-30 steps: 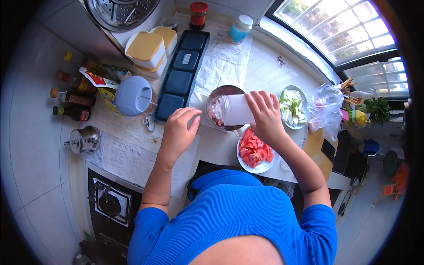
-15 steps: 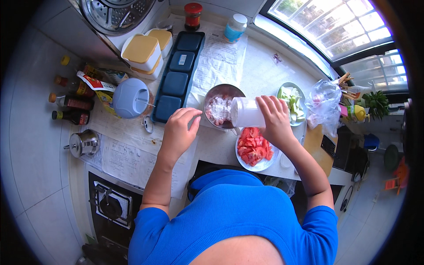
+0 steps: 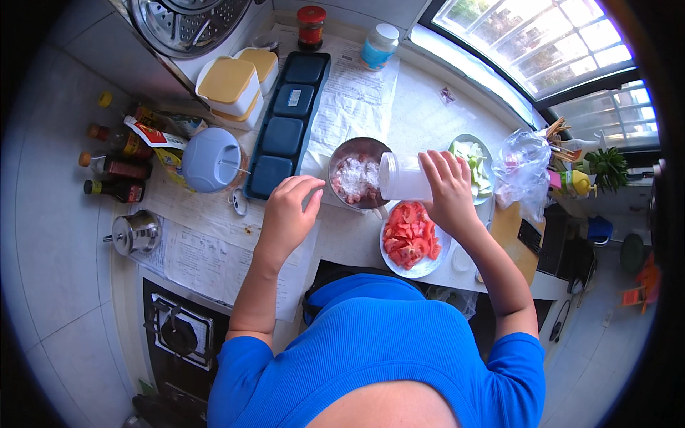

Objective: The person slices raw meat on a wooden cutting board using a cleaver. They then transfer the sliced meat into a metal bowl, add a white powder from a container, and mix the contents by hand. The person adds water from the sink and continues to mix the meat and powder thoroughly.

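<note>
A metal bowl (image 3: 335,158) holds pinkish chopped meat with a heap of white powder (image 3: 357,176) on top. My right hand (image 3: 449,187) grips a translucent white plastic jar (image 3: 407,178), tipped on its side with its mouth over the bowl's right edge. What is inside the jar cannot be made out. Just left of the bowl, my left hand (image 3: 291,210) hovers with curved fingers and the thumb apart, holding nothing visible. Below the jar sits a white plate (image 3: 421,269) of cut tomatoes (image 3: 410,237).
Behind my right hand is a plate of pale green slices (image 3: 471,165), beside a clear plastic bag (image 3: 524,164). A dark blue compartment tray (image 3: 282,135) lies left of the bowl, with a round blue-lidded appliance (image 3: 212,160) beyond it. Bottles and a steel pot (image 3: 135,232) line the left side.
My right hand has drawn the jar slightly to the right, so its mouth covers less of the bowl. My left hand has barely moved.
</note>
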A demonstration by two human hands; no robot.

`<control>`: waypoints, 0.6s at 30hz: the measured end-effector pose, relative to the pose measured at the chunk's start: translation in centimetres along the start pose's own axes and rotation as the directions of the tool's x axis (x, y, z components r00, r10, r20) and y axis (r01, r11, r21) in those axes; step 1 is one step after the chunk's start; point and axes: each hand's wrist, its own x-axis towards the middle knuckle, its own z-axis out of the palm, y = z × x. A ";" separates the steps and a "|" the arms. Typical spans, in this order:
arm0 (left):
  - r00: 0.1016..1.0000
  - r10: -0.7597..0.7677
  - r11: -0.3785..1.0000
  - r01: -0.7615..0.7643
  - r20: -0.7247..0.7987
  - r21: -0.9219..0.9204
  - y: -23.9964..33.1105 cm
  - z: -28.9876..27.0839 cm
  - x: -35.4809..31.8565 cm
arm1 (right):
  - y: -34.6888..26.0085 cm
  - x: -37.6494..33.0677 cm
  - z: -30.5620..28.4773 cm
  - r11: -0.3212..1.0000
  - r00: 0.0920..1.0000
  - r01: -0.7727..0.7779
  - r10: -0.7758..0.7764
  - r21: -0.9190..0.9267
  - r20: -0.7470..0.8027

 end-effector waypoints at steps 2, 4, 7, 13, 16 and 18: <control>1.000 0.007 1.000 -0.007 0.001 0.000 -0.1 0.1 0.1 | -0.1 -0.7 -0.3 1.000 1.000 0.015 -0.015 -0.015 0.011; 1.000 0.012 1.000 -0.012 0.009 -0.013 0.0 0.3 0.1 | -0.2 -1.5 -0.6 0.998 1.000 0.024 -0.023 -0.055 0.022; 1.000 0.021 1.000 -0.021 0.019 -0.018 0.2 0.7 0.1 | 0.0 -2.0 -0.7 0.999 1.000 0.009 -0.008 -0.037 0.021; 0.998 0.054 0.999 -0.053 0.018 -0.011 0.4 0.8 0.4 | 0.3 -2.2 -0.9 1.000 0.999 -0.026 0.026 -0.010 0.037; 0.999 0.045 0.999 -0.045 0.016 -0.010 0.4 0.6 0.1 | 0.6 -2.2 -0.4 0.997 1.000 -0.028 0.027 -0.076 -0.015; 0.999 0.037 0.999 -0.037 0.015 -0.008 0.4 0.4 0.0 | 0.6 -1.7 -0.3 0.999 0.998 -0.043 0.041 -0.031 -0.047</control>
